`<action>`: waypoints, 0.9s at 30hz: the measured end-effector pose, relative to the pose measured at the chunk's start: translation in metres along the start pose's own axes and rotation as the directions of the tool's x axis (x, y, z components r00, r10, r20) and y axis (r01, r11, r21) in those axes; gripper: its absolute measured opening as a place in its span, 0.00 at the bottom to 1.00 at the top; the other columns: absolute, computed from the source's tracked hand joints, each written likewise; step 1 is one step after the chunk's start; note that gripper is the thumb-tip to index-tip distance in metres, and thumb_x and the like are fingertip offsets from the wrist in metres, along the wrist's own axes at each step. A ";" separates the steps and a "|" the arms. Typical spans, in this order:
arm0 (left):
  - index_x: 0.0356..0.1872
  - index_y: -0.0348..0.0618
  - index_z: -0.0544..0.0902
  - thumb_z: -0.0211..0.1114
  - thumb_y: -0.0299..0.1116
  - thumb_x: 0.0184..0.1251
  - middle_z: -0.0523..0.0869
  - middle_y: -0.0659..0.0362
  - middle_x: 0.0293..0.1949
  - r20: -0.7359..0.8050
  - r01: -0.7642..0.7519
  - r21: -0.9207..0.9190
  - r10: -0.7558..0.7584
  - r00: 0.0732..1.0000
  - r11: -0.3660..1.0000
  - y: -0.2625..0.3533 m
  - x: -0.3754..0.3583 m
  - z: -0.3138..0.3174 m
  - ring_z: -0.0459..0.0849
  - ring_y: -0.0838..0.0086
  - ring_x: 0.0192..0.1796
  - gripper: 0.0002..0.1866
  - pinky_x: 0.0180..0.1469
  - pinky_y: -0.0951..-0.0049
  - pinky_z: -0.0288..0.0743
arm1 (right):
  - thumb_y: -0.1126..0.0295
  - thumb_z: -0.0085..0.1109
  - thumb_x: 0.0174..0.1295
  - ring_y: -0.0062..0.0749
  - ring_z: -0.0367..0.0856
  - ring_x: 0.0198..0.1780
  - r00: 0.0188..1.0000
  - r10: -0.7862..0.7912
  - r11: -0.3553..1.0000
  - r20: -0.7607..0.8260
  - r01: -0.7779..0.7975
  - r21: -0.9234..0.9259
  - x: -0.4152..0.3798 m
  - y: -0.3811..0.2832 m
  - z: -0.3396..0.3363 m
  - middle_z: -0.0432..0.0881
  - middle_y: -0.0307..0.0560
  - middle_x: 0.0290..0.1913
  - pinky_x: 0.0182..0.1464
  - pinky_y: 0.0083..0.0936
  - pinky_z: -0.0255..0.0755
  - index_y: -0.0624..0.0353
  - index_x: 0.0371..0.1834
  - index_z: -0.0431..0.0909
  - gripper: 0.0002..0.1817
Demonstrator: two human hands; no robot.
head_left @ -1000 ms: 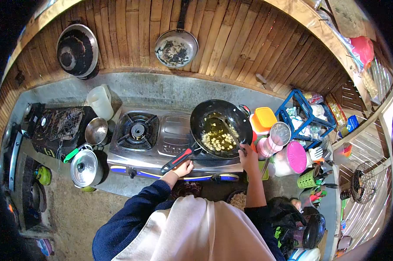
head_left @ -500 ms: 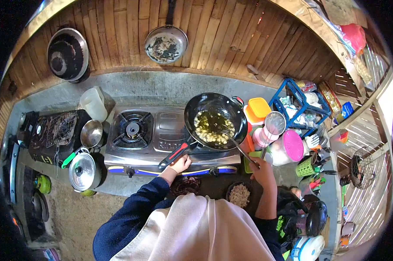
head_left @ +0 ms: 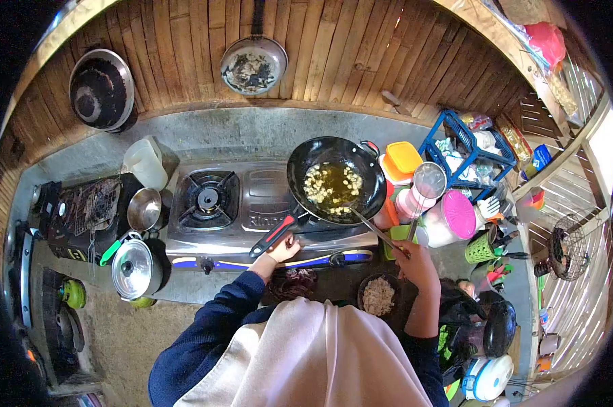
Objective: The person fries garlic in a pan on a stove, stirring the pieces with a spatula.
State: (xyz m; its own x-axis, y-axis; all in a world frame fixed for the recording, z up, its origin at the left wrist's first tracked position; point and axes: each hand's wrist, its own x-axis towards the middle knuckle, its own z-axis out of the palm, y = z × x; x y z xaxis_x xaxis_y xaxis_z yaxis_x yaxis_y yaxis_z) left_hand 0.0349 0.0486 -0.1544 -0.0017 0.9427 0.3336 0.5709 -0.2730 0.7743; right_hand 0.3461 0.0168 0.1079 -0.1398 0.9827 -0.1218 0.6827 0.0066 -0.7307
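A black wok sits on the right burner, with pale chopped pieces in yellowish oil inside it. My right hand is closed around the metal handle of a spatula, whose far end dips into the wok at the lower right. The spatula's blade is mostly hidden in the oil. Beside the wok's black and red handle, my left hand rests at the stove's front edge with curled fingers, not wrapped round the handle. The stove is a silver two-burner one.
Right of the wok stand an orange-lidded container, a mesh strainer, a pink-lidded tub and a blue rack. A bowl of shredded food lies below the stove front. A lidded pot stands at left.
The view has shifted slightly. My left hand has slid a little right, away from the wok handle. The spatula has moved slightly and the pieces have spread into a looser ring in the oil.
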 end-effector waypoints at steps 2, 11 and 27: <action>0.14 0.43 0.68 0.62 0.38 0.49 0.69 0.58 0.12 -0.001 -0.020 -0.016 0.020 1.000 1.000 -0.004 0.000 0.002 0.69 0.71 0.15 0.15 0.19 0.71 0.62 | 0.73 0.54 0.58 0.26 0.73 0.13 1.000 0.001 1.000 0.008 -0.001 0.017 0.005 -0.001 0.005 0.75 0.46 0.18 0.17 0.23 0.67 0.67 0.44 0.75 0.13; 0.24 0.38 0.74 0.57 0.39 0.53 0.77 0.50 0.23 -0.036 -0.116 0.328 0.135 0.990 0.938 0.009 -0.002 0.001 0.77 0.57 0.27 0.13 0.31 0.60 0.71 | 0.73 0.53 0.59 0.24 0.74 0.14 1.000 -0.017 0.993 -0.004 0.018 0.116 0.037 0.004 0.036 0.76 0.46 0.21 0.16 0.21 0.67 0.67 0.46 0.75 0.13; 0.27 0.39 0.76 0.54 0.41 0.54 0.77 0.48 0.33 0.050 -0.036 0.381 0.018 0.999 0.924 0.017 0.003 -0.003 0.76 0.54 0.38 0.14 0.43 0.58 0.69 | 0.73 0.53 0.58 0.29 0.77 0.15 0.963 -0.183 0.946 -0.198 0.227 0.231 0.107 0.048 0.090 0.76 0.46 0.22 0.19 0.21 0.71 0.66 0.47 0.73 0.14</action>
State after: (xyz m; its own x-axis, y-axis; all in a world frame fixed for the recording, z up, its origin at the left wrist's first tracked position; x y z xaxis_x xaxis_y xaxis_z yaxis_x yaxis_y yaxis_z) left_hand 0.0420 0.0464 -0.1383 0.0499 0.9462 0.3198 0.8404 -0.2128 0.4984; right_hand 0.2990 0.1053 -0.0008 -0.1177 0.9818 0.1491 0.4486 0.1865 -0.8741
